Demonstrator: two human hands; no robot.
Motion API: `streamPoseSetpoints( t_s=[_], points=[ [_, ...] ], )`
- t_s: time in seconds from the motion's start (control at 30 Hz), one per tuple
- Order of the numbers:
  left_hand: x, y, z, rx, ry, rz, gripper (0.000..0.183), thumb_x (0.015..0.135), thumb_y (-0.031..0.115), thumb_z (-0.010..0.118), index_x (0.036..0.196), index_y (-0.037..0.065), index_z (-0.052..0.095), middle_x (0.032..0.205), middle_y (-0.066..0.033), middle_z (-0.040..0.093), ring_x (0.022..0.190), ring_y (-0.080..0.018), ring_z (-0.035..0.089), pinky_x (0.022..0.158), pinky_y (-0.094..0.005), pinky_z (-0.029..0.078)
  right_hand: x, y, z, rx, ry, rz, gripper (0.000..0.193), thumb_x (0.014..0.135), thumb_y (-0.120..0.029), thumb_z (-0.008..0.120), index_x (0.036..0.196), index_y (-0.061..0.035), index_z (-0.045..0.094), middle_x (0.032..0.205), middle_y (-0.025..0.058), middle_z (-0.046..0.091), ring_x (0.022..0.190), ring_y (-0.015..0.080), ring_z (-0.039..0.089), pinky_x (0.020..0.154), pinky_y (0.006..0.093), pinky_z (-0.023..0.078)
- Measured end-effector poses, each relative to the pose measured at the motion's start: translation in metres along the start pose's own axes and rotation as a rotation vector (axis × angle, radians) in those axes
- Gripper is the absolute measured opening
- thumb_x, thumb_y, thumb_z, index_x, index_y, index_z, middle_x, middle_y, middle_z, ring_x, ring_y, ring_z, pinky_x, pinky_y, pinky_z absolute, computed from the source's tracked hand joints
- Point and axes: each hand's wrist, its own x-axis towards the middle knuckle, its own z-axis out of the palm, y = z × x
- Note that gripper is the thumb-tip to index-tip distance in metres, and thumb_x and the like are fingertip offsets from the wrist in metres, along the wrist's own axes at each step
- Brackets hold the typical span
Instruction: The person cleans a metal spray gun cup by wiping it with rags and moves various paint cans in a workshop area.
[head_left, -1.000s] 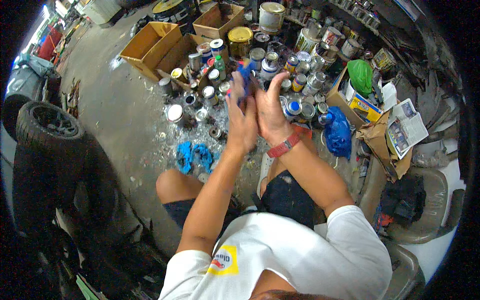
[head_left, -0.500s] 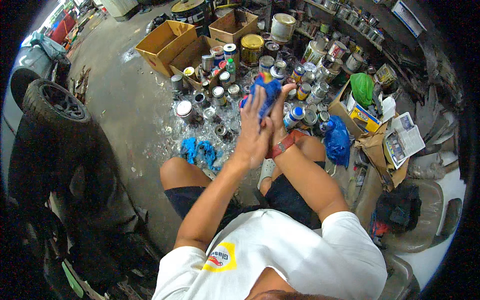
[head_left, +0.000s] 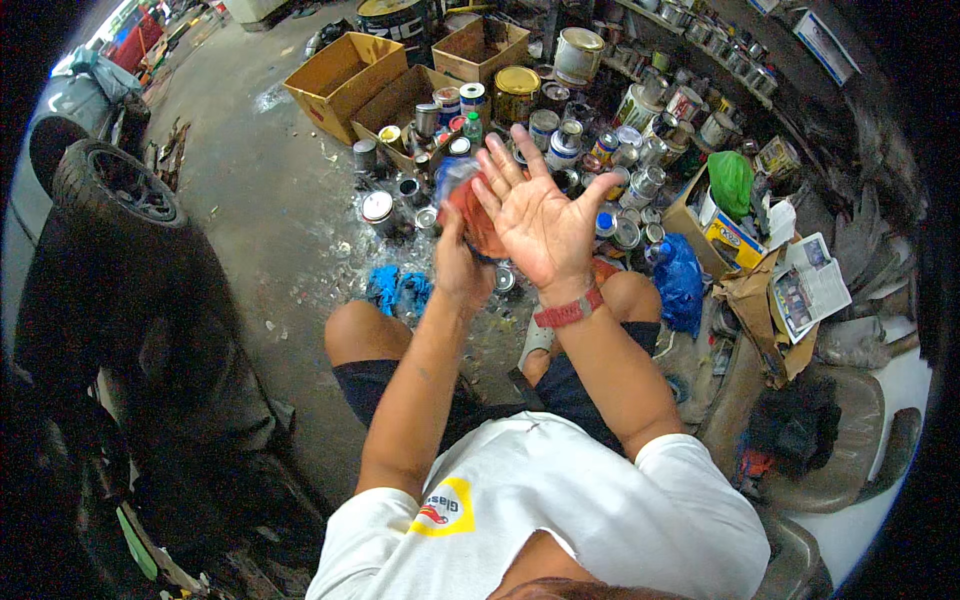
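Note:
My left hand [head_left: 462,262] grips a blue and red-orange rag [head_left: 474,218], blurred by motion and partly hidden behind my other hand. Just right of it, my right hand [head_left: 547,222] is held up with the palm facing me and the fingers spread, nothing in it. A red watch band [head_left: 570,308] circles that wrist. Beyond both hands many paint cans crowd the floor, among them a large can with a gold lid [head_left: 517,82] and a white-lidded can [head_left: 378,208]. A green bottle [head_left: 472,127] stands among them.
Cardboard boxes [head_left: 345,75] stand at the back left. Bright blue gloves or rags [head_left: 397,287] lie on the floor before my left knee. On the right are a blue plastic bag [head_left: 679,280], a newspaper [head_left: 810,280] and a plastic chair [head_left: 855,430]. A car wheel [head_left: 122,190] is at the left.
My hands have come apart from around the rag. The left has moved left and holds the rag; the right has turned its palm toward me with fingers spread.

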Motion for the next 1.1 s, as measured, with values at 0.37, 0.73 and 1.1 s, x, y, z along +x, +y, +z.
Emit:
streamPoseSetpoints(
  t_s=[0.37, 0.73, 1.1],
  points=[
    [-0.002, 0.008, -0.019, -0.241, 0.114, 0.168, 0.062, 0.108, 0.052, 0.033, 0.148, 0.005, 0.043, 0.152, -0.0142, 0.047, 0.143, -0.0280, 0.043, 0.121, -0.0427, 0.031, -0.031, 0.019, -0.035, -0.288, 0.009, 0.157, 0.135, 0.070, -0.100, 0.021, 0.156, 0.0035, 0.027, 0.165, 0.0237, 0.020, 0.154, 0.0336, 0.022, 0.126, 0.0426, 0.021],
    [-0.002, -0.015, -0.023, 1.363, 0.015, 0.823, 0.030, 0.096, 0.021, 0.056, 0.122, 0.008, 0.063, 0.125, -0.0123, 0.066, 0.125, -0.0386, 0.055, 0.114, -0.0563, 0.029, -0.030, 0.005, -0.057, -0.798, 0.008, 0.433, 0.123, 0.075, -0.097, 0.013, 0.155, -0.0064, 0.033, 0.153, 0.0111, 0.045, 0.141, 0.0244, 0.042, 0.121, 0.0422, 0.027],
    [-0.014, -0.004, -0.026, -0.091, 0.193, -0.064, 0.056, 0.108, 0.052, 0.035, 0.142, 0.009, 0.049, 0.145, -0.0071, 0.054, 0.134, -0.0268, 0.053, 0.113, -0.0437, 0.043, -0.017, 0.006, -0.035, -0.178, 0.007, 0.268, 0.135, 0.069, -0.099, 0.028, 0.154, 0.0059, 0.025, 0.156, 0.0288, 0.035, 0.144, 0.0381, 0.039, 0.121, 0.0477, 0.033]
  ],
)
